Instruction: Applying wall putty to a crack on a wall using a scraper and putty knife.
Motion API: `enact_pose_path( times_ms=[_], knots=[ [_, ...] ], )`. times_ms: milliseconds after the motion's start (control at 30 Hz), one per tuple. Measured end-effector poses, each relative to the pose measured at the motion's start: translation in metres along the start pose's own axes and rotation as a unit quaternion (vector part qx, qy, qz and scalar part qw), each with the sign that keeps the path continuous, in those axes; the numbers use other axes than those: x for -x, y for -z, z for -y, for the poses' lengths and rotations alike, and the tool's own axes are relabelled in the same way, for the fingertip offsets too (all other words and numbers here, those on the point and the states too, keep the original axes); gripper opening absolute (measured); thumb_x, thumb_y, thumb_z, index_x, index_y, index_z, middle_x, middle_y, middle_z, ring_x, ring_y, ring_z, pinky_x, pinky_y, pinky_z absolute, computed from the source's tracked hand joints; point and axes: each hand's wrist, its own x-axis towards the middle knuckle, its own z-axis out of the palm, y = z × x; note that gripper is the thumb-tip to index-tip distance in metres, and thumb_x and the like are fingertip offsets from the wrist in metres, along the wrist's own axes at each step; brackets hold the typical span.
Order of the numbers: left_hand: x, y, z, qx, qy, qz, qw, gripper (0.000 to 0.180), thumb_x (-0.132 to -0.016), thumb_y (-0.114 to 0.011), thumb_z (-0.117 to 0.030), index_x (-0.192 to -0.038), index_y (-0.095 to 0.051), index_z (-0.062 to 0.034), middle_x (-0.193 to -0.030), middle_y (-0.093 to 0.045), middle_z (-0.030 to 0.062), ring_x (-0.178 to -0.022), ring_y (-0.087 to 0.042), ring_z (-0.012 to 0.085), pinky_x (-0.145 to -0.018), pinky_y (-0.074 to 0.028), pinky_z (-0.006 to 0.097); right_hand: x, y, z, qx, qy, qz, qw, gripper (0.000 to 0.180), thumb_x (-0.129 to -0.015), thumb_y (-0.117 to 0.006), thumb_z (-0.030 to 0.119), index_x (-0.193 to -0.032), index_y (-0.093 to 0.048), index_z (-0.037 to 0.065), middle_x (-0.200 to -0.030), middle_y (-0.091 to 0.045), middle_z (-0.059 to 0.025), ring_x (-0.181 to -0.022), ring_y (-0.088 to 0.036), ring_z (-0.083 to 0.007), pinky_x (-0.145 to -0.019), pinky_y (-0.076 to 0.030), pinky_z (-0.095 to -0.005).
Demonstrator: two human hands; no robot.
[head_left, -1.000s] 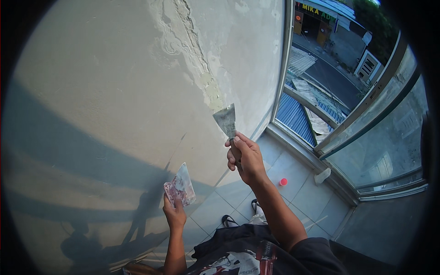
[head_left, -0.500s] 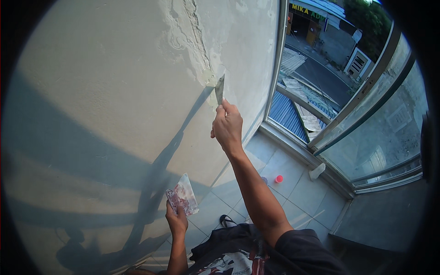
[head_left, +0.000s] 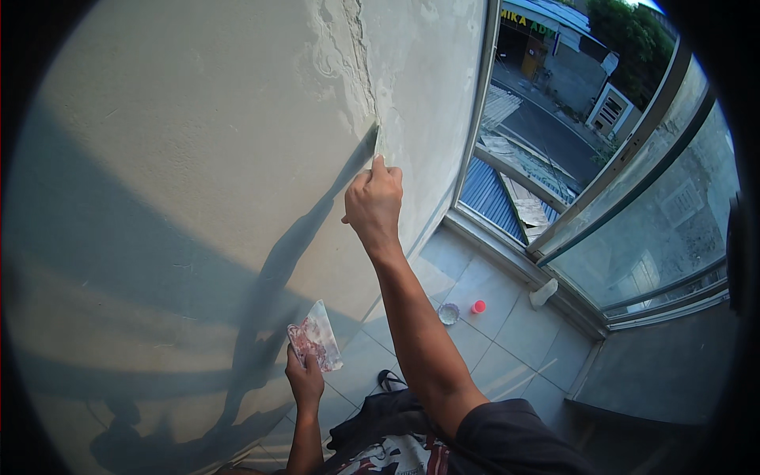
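Note:
My right hand is closed round a putty knife, reaching up against the plastered wall. The blade is seen nearly edge-on, at the lower end of a long, rough crack with flaking edges. Whether the blade touches the wall I cannot tell for sure. Lower down, my left hand grips a white plastic packet with red markings and a pointed upper corner. The packet is held close to the wall, and what is inside it is hidden.
On the tiled floor stand a pink cup and a small round dish. A whitish lump lies by the sill of the open window at right. A sandalled foot shows below.
My right hand has shifted slightly left and down, and the putty knife has turned more edge-on. The round dish has come out from behind my forearm. My left hand stays almost still.

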Motion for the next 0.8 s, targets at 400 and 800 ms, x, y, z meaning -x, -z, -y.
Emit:
enact_pose_path(
  times_ms=[400,800],
  knots=[
    [-0.006,0.006,0.021,-0.035,-0.016,-0.007,0.999,0.043,-0.086,-0.049,-0.003,-0.128,-0.049,0.0079,-0.113,-0.064,0.0257,-0.104,-0.064,0.0373,-0.091,-0.047,0.038,0.027,0.003,0.052,-0.088,-0.097,0.054,0.990,0.048,-0.091,-0.044,0.005,-0.132,-0.039,-0.020,-0.081,-0.055,-0.0171,-0.080,-0.057,-0.0267,-0.054,-0.058,-0.0324],
    [-0.005,0.001,0.015,-0.026,-0.002,0.001,1.000,0.042,-0.088,-0.048,-0.001,-0.130,-0.050,0.0059,-0.116,-0.063,0.0193,-0.106,-0.062,0.0281,-0.094,-0.045,0.034,-0.005,0.019,-0.022,-0.097,-0.048,0.017,0.994,0.045,-0.087,-0.045,-0.002,-0.131,-0.047,-0.014,-0.092,-0.049,-0.0181,-0.066,-0.056,-0.0230,-0.050,-0.056,-0.0329]
  ],
)
